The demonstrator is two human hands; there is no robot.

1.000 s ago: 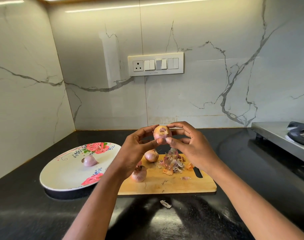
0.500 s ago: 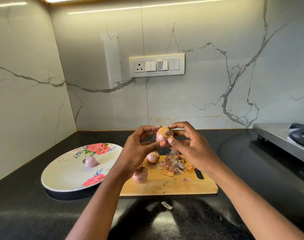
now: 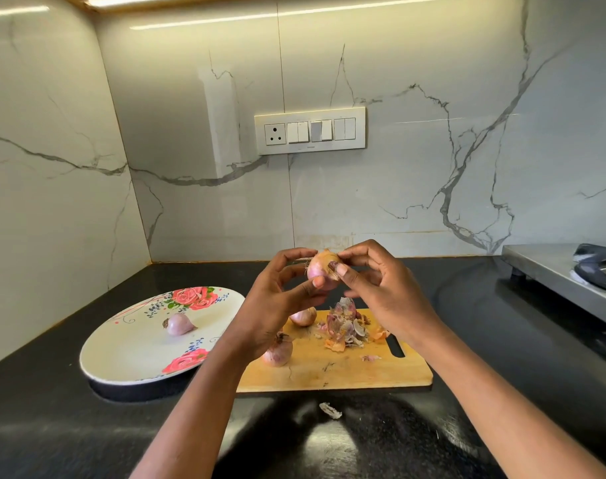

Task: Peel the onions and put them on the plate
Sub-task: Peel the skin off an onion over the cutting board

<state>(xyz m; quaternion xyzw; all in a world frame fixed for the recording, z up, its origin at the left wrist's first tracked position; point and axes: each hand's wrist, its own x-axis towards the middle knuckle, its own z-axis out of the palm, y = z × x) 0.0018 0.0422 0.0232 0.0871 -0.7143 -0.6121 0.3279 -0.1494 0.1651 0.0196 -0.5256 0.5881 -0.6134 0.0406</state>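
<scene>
Both hands are raised above the black surface (image 3: 501, 340), holding one onion (image 3: 321, 269) between them. The left hand (image 3: 277, 305) has its grip curled around the onion, thumb on the near side and fingertips over the top. The right hand (image 3: 381, 295) pinches a flap of loose skin on the onion's right side between thumb and forefinger, its other fingers loosely bent.

Below the two grips lies a wooden cutting board (image 3: 346, 371). On it, just under the left hand, sit two unpeeled onions: one (image 3: 304, 316) at the board's far edge, the other (image 3: 278, 350) nearer, partly hidden by the left wrist. Under the right hand is a heap of peels (image 3: 346, 328).

Left of the left grip, a floral plate (image 3: 128, 357) rests on the surface with one peeled onion (image 3: 179, 324) on it, well apart from the held onion. A scrap of peel (image 3: 330, 410) lies on the surface in front of the board.
</scene>
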